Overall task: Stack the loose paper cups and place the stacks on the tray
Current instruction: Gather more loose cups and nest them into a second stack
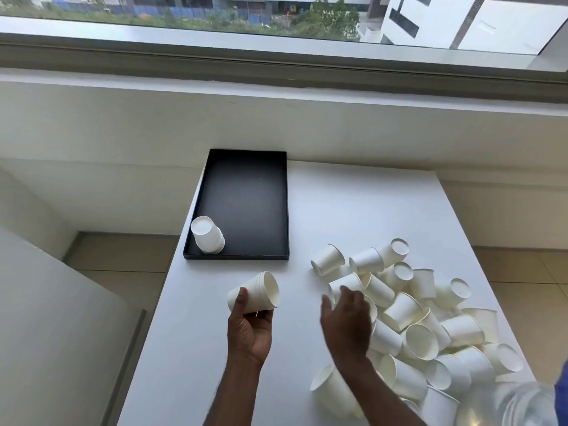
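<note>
While the left hand (249,329) gripped a short stack of nested cups (255,293) tipped on its side, mouth open toward the right, the loose paper cups (412,321) lay in a jumbled heap over the near right part of the white table (353,204). They were plain white, small and tapered, with rolled rims; some lay on their sides showing hollow insides, others stood upside down with flat round bases up. The right hand (345,322) hung over the left edge of the heap with its fingers spread and loose, clasping nothing, a cup just beyond its fingertips. On the far left of the table sat a black rectangular tray (246,198) with a low rim. It held one inverted stack of cups (207,235) in its near left corner, leaning slightly, and the remaining dark floor showed bare.
</note>
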The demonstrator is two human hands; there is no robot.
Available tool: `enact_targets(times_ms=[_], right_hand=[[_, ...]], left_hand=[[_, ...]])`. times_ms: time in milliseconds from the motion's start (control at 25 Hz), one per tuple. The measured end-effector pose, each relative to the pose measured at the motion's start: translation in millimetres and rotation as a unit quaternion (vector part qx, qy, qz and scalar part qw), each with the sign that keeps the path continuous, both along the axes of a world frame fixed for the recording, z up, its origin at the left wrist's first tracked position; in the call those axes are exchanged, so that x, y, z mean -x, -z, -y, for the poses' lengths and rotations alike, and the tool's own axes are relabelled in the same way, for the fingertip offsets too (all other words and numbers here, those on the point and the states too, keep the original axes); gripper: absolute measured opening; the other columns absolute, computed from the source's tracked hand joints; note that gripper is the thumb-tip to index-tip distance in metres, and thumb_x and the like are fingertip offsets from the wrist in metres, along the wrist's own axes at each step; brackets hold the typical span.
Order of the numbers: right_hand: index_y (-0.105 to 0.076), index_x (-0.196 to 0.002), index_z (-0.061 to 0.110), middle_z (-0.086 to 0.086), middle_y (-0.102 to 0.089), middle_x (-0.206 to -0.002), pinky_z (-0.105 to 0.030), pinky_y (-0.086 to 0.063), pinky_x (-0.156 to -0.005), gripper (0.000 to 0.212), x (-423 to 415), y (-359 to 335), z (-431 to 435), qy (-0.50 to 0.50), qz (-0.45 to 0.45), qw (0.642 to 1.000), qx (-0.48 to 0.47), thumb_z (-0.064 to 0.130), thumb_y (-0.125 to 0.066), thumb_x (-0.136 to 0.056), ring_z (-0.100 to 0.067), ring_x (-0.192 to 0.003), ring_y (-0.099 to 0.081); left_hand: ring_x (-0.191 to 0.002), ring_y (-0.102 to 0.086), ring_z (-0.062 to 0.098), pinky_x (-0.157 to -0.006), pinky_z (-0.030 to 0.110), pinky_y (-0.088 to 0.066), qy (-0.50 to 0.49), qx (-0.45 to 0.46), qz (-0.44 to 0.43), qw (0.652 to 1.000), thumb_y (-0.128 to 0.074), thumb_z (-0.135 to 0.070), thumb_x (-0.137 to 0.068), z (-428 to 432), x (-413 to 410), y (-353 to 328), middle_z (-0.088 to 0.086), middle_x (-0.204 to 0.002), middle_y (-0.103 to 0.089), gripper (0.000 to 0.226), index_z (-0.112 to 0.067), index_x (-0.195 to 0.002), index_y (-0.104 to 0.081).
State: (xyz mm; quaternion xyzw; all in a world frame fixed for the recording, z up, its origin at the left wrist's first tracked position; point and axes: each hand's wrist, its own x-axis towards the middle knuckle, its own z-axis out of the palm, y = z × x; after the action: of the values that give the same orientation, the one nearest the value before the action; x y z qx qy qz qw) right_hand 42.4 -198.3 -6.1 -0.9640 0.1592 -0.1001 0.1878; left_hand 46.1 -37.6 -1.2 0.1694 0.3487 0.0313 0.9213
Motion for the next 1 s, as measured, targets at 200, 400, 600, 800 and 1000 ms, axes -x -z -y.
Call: enact_targets(times_ms=[200, 400, 600, 800, 1000], right_hand=[[-0.065, -0.063, 0.009, -0.013, -0.057, -0.074, -0.036, -0.046, -0.059, 0.02, -4, 22, 49, 0.007, -0.215, 0.965, 0.147, 0.016, -0.084, -0.059, -0.035, -0.073, -0.056], [-0.058, -0.058, 0.002, -0.019, -0.055, -0.063, -0.039, -0.049, -0.049, 0.021, -8, -7, 30, -0.015, -0.11, 0.993, 0.046, 0.001, -0.079, -0.062, -0.039, -0.059, -0.057], [-0.041, -0.066, 0.017, -0.006, -0.05, -0.068, -0.032, -0.031, -0.062, 0.03, -9, -52, -21, -0.076, 0.007, 0.968, -0.238, 0.011, -0.051, -0.094, -0.026, -0.067, -0.046], [-0.043, -0.079, 0.014, -0.003, -0.048, -0.086, -0.014, -0.033, -0.064, 0.016, -8, -54, -47, -0.3, -0.164, 0.909, -0.239, 0.002, -0.039, -0.089, -0.01, -0.074, -0.043], [-0.061, -0.113, 0.004, -0.014, -0.06, -0.111, -0.032, -0.049, -0.083, 0.029, -24, -16, -14, -0.066, -0.02, 0.981, -0.182, 0.005, -0.058, -0.084, -0.031, -0.097, -0.062]], left_hand=[[-0.098, -0.067, 0.026, -0.089, 0.039, -0.055, 0.008, -0.01, 0.002, 1.0, -0.092, -0.028, -0.052, -3, 2, 20, 0.009, -0.099, -0.073, 0.067, -0.011, -0.107, -0.059], [-0.101, -0.062, 0.028, -0.1, 0.042, -0.046, 0.004, -0.003, -0.034, 0.999, -0.057, -0.016, -0.092, 1, 4, 10, 0.012, -0.111, -0.063, 0.016, -0.01, -0.107, -0.057], [-0.102, -0.062, 0.031, -0.1, 0.043, -0.046, 0.026, -0.003, -0.017, 1.0, -0.06, -0.015, -0.088, 8, 0, 0, 0.017, -0.113, -0.065, 0.023, -0.006, -0.109, -0.059], [-0.102, -0.064, 0.032, -0.094, 0.04, -0.053, 0.064, -0.002, 0.004, 0.998, -0.084, -0.021, -0.067, 10, 0, 0, 0.02, -0.11, -0.067, 0.062, 0.0, -0.119, -0.058], [-0.096, -0.065, 0.026, -0.082, 0.034, -0.057, 0.016, -0.013, -0.006, 1.0, -0.071, -0.012, -0.077, 2, -2, 2, 0.01, -0.101, -0.07, 0.035, -0.009, -0.11, -0.059]])
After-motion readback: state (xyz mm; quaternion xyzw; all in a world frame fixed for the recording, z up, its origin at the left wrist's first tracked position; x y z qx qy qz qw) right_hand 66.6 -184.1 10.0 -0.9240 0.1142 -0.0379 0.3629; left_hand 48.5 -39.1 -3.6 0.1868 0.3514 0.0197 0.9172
